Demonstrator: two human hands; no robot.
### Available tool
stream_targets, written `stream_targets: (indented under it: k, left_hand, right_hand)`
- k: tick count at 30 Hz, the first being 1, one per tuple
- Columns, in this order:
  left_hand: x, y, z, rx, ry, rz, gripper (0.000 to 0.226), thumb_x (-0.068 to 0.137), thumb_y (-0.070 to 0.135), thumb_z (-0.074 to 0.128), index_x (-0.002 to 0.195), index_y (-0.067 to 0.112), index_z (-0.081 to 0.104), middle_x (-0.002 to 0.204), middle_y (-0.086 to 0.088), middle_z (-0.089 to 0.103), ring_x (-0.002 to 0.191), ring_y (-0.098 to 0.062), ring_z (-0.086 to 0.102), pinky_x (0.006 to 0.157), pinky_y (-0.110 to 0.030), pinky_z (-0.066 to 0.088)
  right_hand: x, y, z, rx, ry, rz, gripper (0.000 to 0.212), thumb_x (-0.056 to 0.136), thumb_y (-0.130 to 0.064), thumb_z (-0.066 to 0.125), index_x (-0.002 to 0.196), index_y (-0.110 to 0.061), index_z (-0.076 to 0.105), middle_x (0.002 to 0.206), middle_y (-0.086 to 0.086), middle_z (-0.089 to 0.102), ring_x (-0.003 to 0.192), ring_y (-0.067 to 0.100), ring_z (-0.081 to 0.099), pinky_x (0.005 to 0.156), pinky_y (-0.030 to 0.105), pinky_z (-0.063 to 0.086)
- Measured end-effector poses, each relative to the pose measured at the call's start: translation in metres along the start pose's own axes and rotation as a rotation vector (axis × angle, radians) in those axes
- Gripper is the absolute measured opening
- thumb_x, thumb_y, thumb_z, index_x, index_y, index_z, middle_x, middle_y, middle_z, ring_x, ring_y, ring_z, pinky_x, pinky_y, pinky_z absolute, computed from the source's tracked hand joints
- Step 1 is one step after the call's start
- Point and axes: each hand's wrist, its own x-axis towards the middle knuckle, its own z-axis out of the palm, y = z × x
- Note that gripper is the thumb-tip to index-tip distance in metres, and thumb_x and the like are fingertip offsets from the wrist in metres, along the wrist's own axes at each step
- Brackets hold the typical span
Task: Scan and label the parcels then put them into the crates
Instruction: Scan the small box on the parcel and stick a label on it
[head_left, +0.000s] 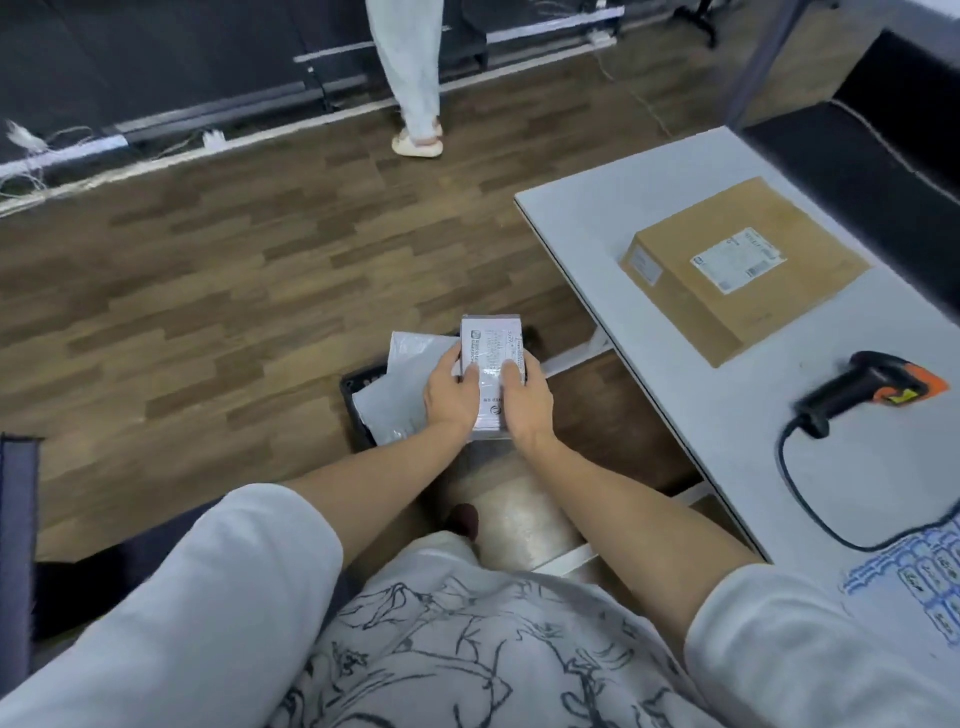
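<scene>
My left hand and right hand grip a small grey parcel from either side, fingers curled over its labelled top, thumbs hidden beneath. Both forearms reach forward and down from my white sleeves, converging over the black crate on the floor. The parcel sits directly above the crate, over a pale poly mailer lying inside it; whether they touch I cannot tell. My hands cover most of the crate. Right of the crate stands a white table with a black-and-orange scanner, and farther back a cardboard box bearing a label.
</scene>
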Motion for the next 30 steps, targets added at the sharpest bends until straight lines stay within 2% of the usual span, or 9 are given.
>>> stream_targets:
  k: [3, 8, 14, 21, 23, 26, 27, 28, 30]
  left_hand:
    - [0.037, 0.027, 0.008, 0.01, -0.089, 0.057, 0.043, 0.092, 0.01, 0.049, 0.134, 0.02, 0.053, 0.126, -0.003, 0.062, 0.108, -0.022, 0.061, 0.099, -0.04, 0.048]
    - [0.07, 0.076, 0.035, 0.04, -0.235, 0.21, 0.042, 0.091, 0.005, 0.049, 0.131, 0.017, 0.055, 0.121, -0.003, 0.065, 0.104, -0.021, 0.063, 0.098, -0.035, 0.049]
    - [0.082, 0.129, 0.09, 0.021, -0.396, 0.238, 0.041, 0.09, 0.007, 0.051, 0.128, 0.021, 0.058, 0.117, -0.003, 0.067, 0.099, -0.022, 0.066, 0.092, -0.035, 0.053]
    - [0.081, 0.176, 0.16, 0.061, -0.588, 0.294, 0.039, 0.094, 0.008, 0.049, 0.13, 0.019, 0.056, 0.126, -0.002, 0.062, 0.106, -0.021, 0.063, 0.08, -0.021, 0.054]
    - [0.079, 0.189, 0.179, 0.063, -0.638, 0.315, 0.04, 0.093, 0.006, 0.049, 0.129, 0.019, 0.056, 0.126, -0.003, 0.062, 0.109, -0.021, 0.062, 0.089, -0.028, 0.053]
    - [0.075, 0.205, 0.21, 0.108, -0.681, 0.353, 0.04, 0.088, 0.013, 0.053, 0.125, 0.027, 0.059, 0.119, 0.002, 0.066, 0.104, -0.018, 0.063, 0.094, -0.036, 0.052]
    - [0.073, 0.211, 0.219, 0.135, -0.687, 0.366, 0.04, 0.086, 0.019, 0.053, 0.124, 0.03, 0.059, 0.119, 0.006, 0.066, 0.103, -0.017, 0.063, 0.092, -0.032, 0.052]
    - [0.072, 0.215, 0.229, 0.15, -0.691, 0.38, 0.04, 0.087, 0.022, 0.054, 0.125, 0.032, 0.058, 0.118, 0.009, 0.065, 0.103, -0.016, 0.063, 0.086, -0.021, 0.051]
    - [0.067, 0.224, 0.245, 0.17, -0.702, 0.371, 0.037, 0.093, 0.019, 0.052, 0.128, 0.028, 0.056, 0.117, 0.012, 0.061, 0.1, -0.013, 0.061, 0.065, -0.002, 0.044]
  right_hand:
    - [0.028, -0.023, 0.003, 0.044, 0.107, -0.002, 0.031, 0.098, -0.023, 0.038, 0.126, -0.023, 0.052, 0.106, -0.005, 0.06, 0.086, 0.006, 0.058, 0.068, 0.017, 0.045]
    - [0.071, -0.053, -0.01, 0.075, 0.3, -0.016, 0.036, 0.098, -0.025, 0.037, 0.131, -0.02, 0.05, 0.119, 0.001, 0.06, 0.098, 0.015, 0.058, 0.082, 0.025, 0.043]
    - [0.106, -0.076, -0.058, 0.159, 0.502, 0.029, 0.04, 0.099, -0.027, 0.037, 0.137, -0.02, 0.046, 0.127, 0.003, 0.059, 0.108, 0.02, 0.06, 0.093, 0.032, 0.049]
    - [0.137, -0.09, -0.123, 0.223, 0.674, -0.009, 0.036, 0.097, -0.024, 0.038, 0.129, -0.016, 0.054, 0.12, 0.003, 0.064, 0.1, 0.019, 0.063, 0.082, 0.029, 0.051]
    - [0.144, -0.095, -0.143, 0.243, 0.706, -0.039, 0.038, 0.098, -0.021, 0.037, 0.132, -0.016, 0.051, 0.121, 0.001, 0.063, 0.1, 0.017, 0.062, 0.08, 0.026, 0.051]
    - [0.154, -0.099, -0.174, 0.305, 0.754, -0.062, 0.036, 0.098, -0.019, 0.036, 0.129, -0.015, 0.052, 0.118, 0.003, 0.064, 0.098, 0.017, 0.064, 0.084, 0.032, 0.055]
    - [0.156, -0.1, -0.184, 0.33, 0.77, -0.069, 0.034, 0.098, -0.018, 0.036, 0.127, -0.014, 0.054, 0.115, 0.002, 0.065, 0.095, 0.015, 0.064, 0.082, 0.029, 0.055]
    - [0.158, -0.102, -0.193, 0.345, 0.782, -0.075, 0.032, 0.098, -0.016, 0.037, 0.125, -0.013, 0.055, 0.113, 0.001, 0.065, 0.092, 0.012, 0.064, 0.078, 0.024, 0.054]
    - [0.163, -0.102, -0.211, 0.349, 0.799, -0.07, 0.032, 0.098, -0.018, 0.038, 0.124, -0.014, 0.056, 0.114, 0.001, 0.066, 0.093, 0.012, 0.065, 0.081, 0.024, 0.054]
